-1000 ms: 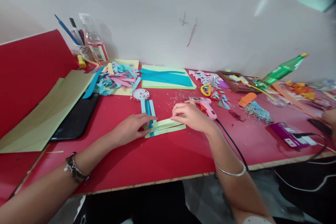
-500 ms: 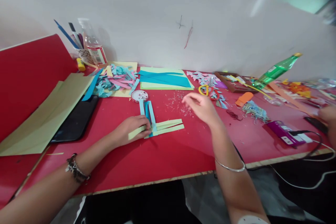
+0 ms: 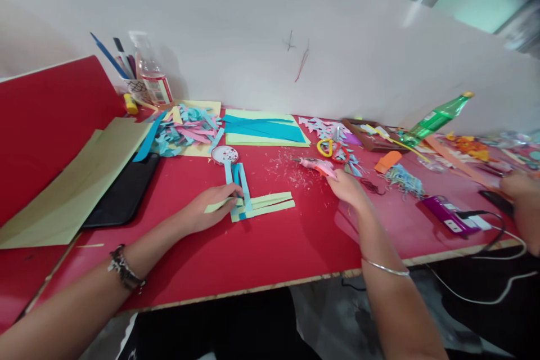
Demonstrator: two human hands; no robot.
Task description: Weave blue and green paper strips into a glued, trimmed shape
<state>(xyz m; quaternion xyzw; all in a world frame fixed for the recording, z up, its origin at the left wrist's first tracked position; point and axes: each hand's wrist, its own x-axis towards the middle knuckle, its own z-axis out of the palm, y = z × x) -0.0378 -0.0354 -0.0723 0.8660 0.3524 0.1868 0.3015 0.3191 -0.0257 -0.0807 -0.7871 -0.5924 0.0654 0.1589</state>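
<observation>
L hand (image 3: 205, 201), ctr-left of frame, pinches a pale strip (image 3: 213, 207) btwn fingers & thumb, by the crossed strips (image 3: 272, 199) flat on the bench (image 3: 253, 261). R hand (image 3: 348, 188), right of ctr, has fingers wrapped round the glue gun (image 3: 318, 165) (pink, nozzle pointing left), nr the scissors (image 3: 332, 148).

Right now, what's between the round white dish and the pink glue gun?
In the head view, tiny pale scraps lie on the red tabletop between the white dish and the pink glue gun in the right hand, mostly nearer the gun.
</observation>
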